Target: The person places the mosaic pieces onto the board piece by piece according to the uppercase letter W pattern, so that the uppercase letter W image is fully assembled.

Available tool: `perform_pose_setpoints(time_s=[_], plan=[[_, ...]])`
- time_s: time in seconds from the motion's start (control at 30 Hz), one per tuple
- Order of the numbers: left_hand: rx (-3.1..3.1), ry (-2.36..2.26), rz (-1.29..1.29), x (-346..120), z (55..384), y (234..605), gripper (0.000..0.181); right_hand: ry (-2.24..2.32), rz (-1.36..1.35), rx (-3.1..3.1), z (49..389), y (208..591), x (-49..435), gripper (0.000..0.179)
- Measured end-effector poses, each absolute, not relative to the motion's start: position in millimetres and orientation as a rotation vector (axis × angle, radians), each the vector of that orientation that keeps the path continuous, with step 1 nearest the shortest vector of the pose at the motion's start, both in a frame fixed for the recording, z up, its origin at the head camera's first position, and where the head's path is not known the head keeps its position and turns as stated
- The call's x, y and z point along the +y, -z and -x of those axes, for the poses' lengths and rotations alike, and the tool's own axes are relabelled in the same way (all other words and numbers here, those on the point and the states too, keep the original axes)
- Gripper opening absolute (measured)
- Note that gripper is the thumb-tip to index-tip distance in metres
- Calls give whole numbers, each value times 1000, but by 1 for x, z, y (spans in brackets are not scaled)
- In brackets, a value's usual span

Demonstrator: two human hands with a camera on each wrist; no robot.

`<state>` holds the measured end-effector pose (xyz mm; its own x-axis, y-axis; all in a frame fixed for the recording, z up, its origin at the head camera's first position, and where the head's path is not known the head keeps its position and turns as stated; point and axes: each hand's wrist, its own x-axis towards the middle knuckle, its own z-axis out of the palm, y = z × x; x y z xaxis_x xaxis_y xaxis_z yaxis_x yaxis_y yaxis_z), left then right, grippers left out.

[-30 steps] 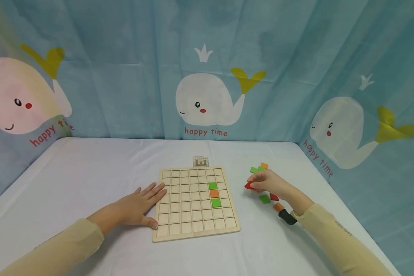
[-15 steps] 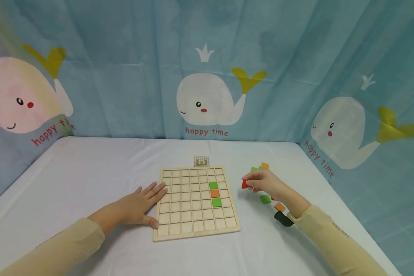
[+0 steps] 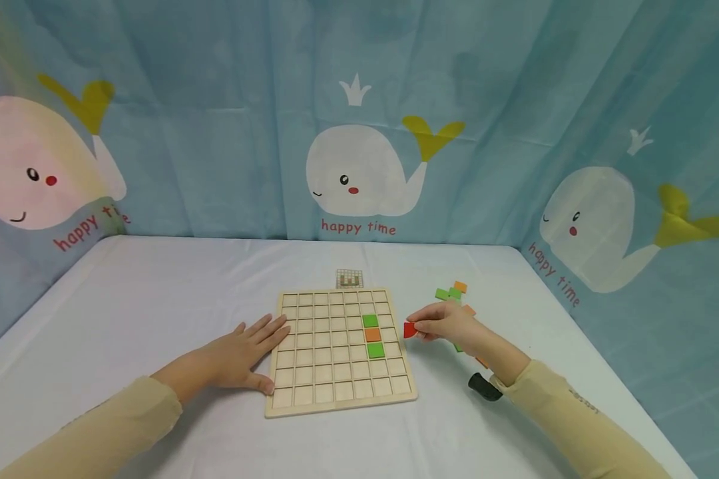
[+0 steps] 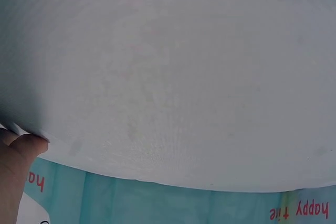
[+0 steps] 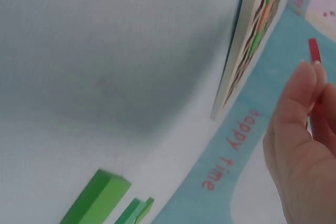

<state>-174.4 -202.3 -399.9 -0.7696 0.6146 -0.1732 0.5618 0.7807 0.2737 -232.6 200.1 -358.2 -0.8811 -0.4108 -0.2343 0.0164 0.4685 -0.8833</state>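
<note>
A wooden grid board (image 3: 329, 407) lies mid-table with a green tile (image 3: 369, 320), an orange tile (image 3: 372, 334) and another green tile (image 3: 375, 350) stacked in one column of its cells. The left hand (image 3: 239, 356) rests with spread, straight fingers on the board's left edge. Just off the board's right edge, the right hand (image 3: 446, 326) pinches a red tile (image 3: 410, 330) with a curved side between thumb and fingers. That tile shows edge-on as a thin red piece (image 5: 314, 50) in the right wrist view.
Several green and orange tiles (image 3: 442, 293) lie at the right, partly hidden behind the right hand. A black curved object (image 3: 484, 386) is near the right cuff. A small pattern card (image 3: 349, 279) lies behind the board. A whale-print curtain (image 3: 234, 173) backs the table.
The right hand has moved left from the loose tiles to the board's right edge, carrying the red tile. The left hand stays where it was.
</note>
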Motion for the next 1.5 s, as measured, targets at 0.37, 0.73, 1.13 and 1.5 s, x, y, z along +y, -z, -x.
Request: perform_pose_setpoints(time_s=[0.37,0.73,1.13,1.5], plan=[[2720,-309,-912,-204,173,400,107,1481,407,2232,225,366,192,23],[2715,-308,-915,-202,174,398,107,1474,376,2180,221,371,186,21],[2711,-307,-901,-200,172,394,107,1383,411,2154,217,378,175,15],[2714,-320,-912,-200,171,393,106,1296,415,2206,212,380,161,10]])
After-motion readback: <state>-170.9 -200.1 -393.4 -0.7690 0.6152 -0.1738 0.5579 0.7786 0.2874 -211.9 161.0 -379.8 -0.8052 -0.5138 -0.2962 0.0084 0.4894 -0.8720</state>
